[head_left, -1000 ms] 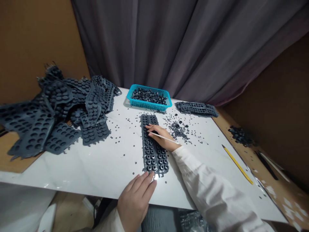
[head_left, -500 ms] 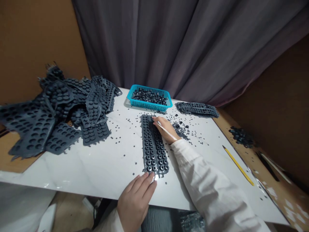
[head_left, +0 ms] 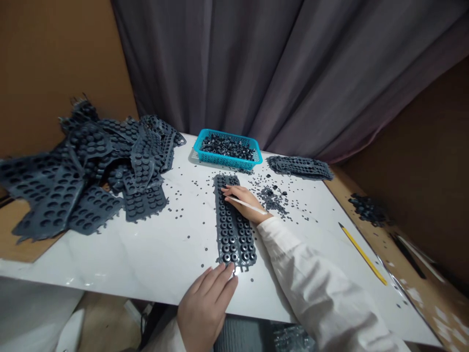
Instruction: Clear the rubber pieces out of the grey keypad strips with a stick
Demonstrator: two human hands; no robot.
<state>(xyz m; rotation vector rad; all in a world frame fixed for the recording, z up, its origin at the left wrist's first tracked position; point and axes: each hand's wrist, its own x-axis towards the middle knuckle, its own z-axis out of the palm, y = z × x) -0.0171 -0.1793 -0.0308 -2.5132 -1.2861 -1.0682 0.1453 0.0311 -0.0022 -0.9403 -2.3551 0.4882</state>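
Note:
A long dark grey rubber strip [head_left: 232, 230] studded with rows of small rings lies lengthwise on the white table [head_left: 157, 249]. My left hand [head_left: 207, 303] lies flat, fingers stretched out, with its fingertips pressing the strip's near end. My right hand [head_left: 245, 203] rests on the strip's far half, fingers closed on a thin white stick [head_left: 247, 206] whose tip touches the rings.
A blue basket [head_left: 227, 148] of loose black rings stands at the back. A big heap of dark rubber sheets [head_left: 88, 166] covers the left. More strips [head_left: 300, 166] lie back right, with scattered black bits [head_left: 273, 198] near them. A yellow pencil [head_left: 362, 253] lies right.
My right hand with the stick went up to the strip's far right corner, then came back toward me and leftward onto the strip. My left hand stayed put.

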